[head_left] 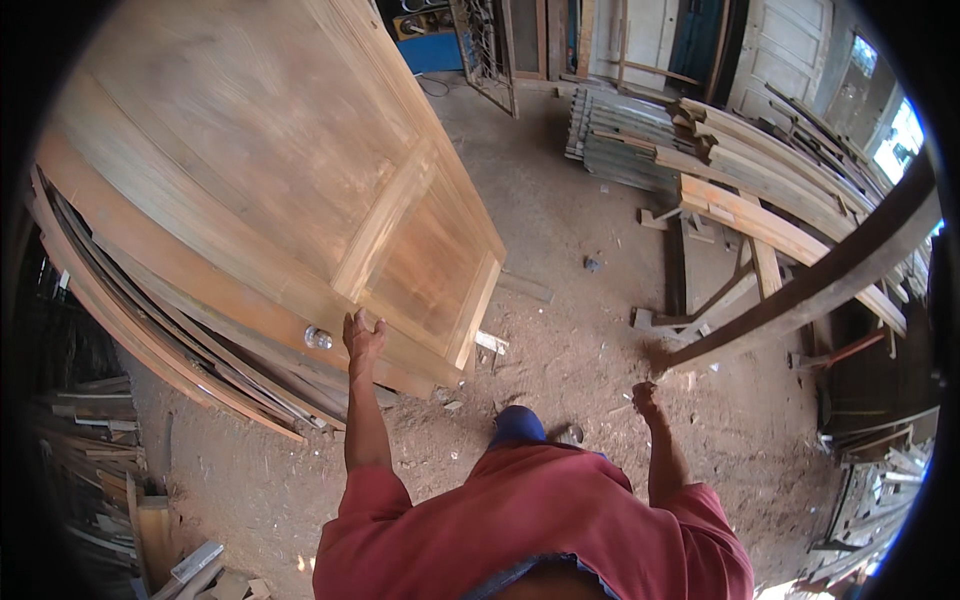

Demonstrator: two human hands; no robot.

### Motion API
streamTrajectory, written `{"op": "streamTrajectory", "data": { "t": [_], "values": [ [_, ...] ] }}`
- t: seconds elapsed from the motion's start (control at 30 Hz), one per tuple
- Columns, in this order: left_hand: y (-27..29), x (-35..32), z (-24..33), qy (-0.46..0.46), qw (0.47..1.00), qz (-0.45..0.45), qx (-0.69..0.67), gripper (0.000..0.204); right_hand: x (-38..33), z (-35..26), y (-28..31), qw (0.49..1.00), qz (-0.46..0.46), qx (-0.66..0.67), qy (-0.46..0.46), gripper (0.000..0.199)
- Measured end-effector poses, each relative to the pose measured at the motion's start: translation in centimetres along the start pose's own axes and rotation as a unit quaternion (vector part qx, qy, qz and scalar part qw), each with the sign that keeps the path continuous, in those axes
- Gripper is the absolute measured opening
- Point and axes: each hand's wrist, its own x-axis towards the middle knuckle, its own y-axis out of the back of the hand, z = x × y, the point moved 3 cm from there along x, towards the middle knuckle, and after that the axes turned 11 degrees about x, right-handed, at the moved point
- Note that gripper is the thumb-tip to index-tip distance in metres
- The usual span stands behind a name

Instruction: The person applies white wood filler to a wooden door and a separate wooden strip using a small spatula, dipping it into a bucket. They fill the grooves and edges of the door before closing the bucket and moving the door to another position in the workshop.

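Observation:
A large panelled wooden door leans at my left, with pale rails round its brown panels. My left hand is at the lower part of this door, fingers apart and nothing held in them; whether the fingertips touch the wood I cannot tell. Just left of that hand, a shiny round knob sits on the door's edge strip. My right hand hangs over the dirt floor, its fingers curled closed. What it holds, if anything, is too small to make out. The lower end of a dark wooden post stands just beyond it.
Long boards are stacked behind the door. At the right, planks lie on a wooden trestle, beside grey corrugated sheets. Wood offcuts are heaped at the lower left. A metal grille stands at the back.

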Motion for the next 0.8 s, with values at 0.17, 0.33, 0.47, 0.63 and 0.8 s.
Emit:
{"op": "streamTrajectory", "data": {
  "t": [0.17, 0.33, 0.47, 0.63, 0.8],
  "values": [
    [1.2, 6.0, 1.9, 0.028, 0.997, -0.011, 0.068, 0.077, 11.0, -4.3, 2.2, 0.971, 0.05, 0.226, 0.065, 0.024],
    [-1.3, 13.4, 6.2, 0.025, 0.989, -0.009, 0.144, 0.08, 14.3, -1.8, 5.1, 0.953, 0.01, 0.247, -0.175, 0.011],
    [-2.9, 15.5, 11.8, 0.129, 0.976, -0.035, 0.174, 0.078, 13.2, 2.8, 6.1, 0.854, 0.05, 0.343, -0.389, 0.024],
    [-4.0, 18.9, 15.5, 0.13, 0.977, 0.089, 0.144, 0.077, 11.3, 12.2, 3.1, 0.761, 0.086, 0.352, -0.538, 0.023],
    [-2.3, 18.1, 14.0, 0.133, 0.958, 0.118, 0.223, 0.067, 25.9, -0.4, 7.3, 0.768, -0.184, 0.341, -0.51, 0.024]
  ]
}}
